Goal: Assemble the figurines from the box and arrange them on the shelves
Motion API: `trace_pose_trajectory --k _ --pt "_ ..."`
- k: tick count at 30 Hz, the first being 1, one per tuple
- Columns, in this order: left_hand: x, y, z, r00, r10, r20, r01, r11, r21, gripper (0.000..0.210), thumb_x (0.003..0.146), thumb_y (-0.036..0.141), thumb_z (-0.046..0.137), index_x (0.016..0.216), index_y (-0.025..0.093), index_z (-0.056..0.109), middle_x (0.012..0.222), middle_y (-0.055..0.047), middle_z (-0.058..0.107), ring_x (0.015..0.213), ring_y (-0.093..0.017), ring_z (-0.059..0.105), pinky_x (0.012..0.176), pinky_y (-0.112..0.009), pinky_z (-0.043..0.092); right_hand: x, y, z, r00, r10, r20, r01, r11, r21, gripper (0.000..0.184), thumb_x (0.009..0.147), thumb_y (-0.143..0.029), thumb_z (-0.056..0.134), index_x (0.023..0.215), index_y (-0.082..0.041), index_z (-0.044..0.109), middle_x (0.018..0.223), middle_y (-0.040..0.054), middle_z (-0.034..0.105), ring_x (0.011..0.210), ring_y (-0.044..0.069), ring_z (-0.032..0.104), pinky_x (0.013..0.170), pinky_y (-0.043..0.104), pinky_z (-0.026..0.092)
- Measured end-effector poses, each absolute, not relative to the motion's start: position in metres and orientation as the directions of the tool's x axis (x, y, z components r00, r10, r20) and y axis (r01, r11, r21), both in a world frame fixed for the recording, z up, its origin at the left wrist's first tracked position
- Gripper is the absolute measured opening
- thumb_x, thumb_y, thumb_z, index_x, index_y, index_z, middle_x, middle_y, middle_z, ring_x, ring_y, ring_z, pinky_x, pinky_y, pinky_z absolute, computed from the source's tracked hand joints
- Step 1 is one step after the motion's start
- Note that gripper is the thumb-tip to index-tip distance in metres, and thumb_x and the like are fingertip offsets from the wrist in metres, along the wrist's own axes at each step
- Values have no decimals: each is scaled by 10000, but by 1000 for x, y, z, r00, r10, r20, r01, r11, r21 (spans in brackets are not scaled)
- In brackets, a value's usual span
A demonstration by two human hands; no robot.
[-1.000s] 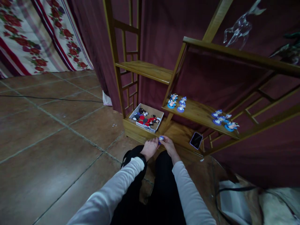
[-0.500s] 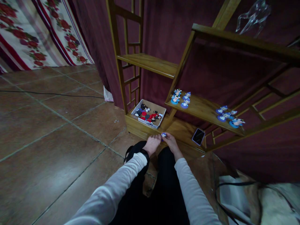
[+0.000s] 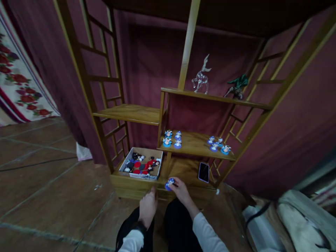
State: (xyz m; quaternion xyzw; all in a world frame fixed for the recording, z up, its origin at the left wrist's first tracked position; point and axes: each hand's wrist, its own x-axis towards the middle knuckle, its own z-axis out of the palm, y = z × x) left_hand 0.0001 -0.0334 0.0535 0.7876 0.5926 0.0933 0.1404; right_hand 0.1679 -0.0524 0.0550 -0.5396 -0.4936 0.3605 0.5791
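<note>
Nearest the camera: dark-trousered knees (image 3: 180, 227) over a brown tiled floor (image 3: 52, 189). Right hand (image 3: 181, 191) pinches a purple-based figurine (image 3: 169, 184) between thumb and fingers, in front of the wooden unit (image 3: 128, 187). Left hand (image 3: 147, 207), lower and to the left, has its fingers curled downward; cannot tell whether it grips anything. Pale bags (image 3: 296, 220) lie on the floor at right. The unit's lowest board carries an open box (image 3: 152, 154) of red, black and white pieces at left, a phone (image 3: 204, 172) at right. Middle shelf (image 3: 195, 144): two groups of four small figures, one near each end. Upper shelf (image 3: 217, 98): clear deer (image 3: 201, 79), dark green ornament (image 3: 237, 85). Behind, a maroon curtain (image 3: 149, 63); floral cloth (image 3: 26, 98) at far left. Versus 0.5 s ago: hands then met at the figurine, now stand apart, only the right holding it; view raised, green ornament now fully in frame.
</note>
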Motion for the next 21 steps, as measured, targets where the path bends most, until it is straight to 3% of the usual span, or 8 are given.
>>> trace_pose_trajectory --k 5,10,16,21 --pt "2 -30 51 291 956 -32 898 -261 354 445 866 228 346 1296 124 395 868 -158 678 845 -270 646 688 -332 411 215 -58 141 174 932 317 152 293 -944 331 675 -292 658 997 -221 624 939 17 652 875 184 602 819 317 462" --pt "2 -27 40 319 948 8 887 -301 350 446 886 256 293 1303 128 385 851 -151 681 828 -272 654 663 -334 417 276 -25 210 381 830 407 135 385 -913 360 614 -286 683 956 -195 620 876 22 655 813 162 603 773 298 476" --pt "5 -25 37 320 947 -14 897 -299 326 444 897 247 268 1314 123 359 854 -135 684 831 -247 655 664 -318 416 326 40 226 530 773 348 128 333 -934 326 507 -249 717 804 -164 613 699 -7 641 661 135 588 733 305 483" --pt "7 -24 41 335 940 -59 893 -297 338 461 896 240 297 1349 151 304 903 -112 683 857 -202 647 667 -280 412 340 81 225 518 786 337 232 250 -940 244 529 -214 698 747 -159 603 681 -13 638 669 133 595 753 311 484"
